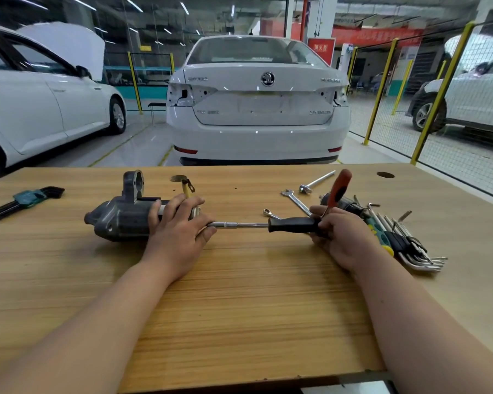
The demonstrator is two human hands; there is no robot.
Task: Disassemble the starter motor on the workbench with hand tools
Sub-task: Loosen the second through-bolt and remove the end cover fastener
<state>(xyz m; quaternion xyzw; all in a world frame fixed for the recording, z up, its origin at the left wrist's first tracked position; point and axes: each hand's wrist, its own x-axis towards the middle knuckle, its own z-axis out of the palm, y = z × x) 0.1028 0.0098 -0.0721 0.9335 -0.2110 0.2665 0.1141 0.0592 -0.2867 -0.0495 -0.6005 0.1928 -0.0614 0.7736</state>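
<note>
You hold the starter motor [120,217], which lies on its side left of centre on the wooden table [239,308], with your left hand [180,226], its grip curled over the motor's right end. Your right hand [339,237] has its grip wrapped round the black handle of a socket driver [291,224], whose chrome shaft runs level to the motor's end, by your left thumb. A red-handled tool [339,189] tilts up just behind the right hand; whether you hold it cannot be told. A spanner [296,201] lies beyond the driver, hex keys [410,245] fan out at the right, and a second hex key set [26,197] rests near the table's left edge. A white car [256,103] stands beyond the table.
</note>
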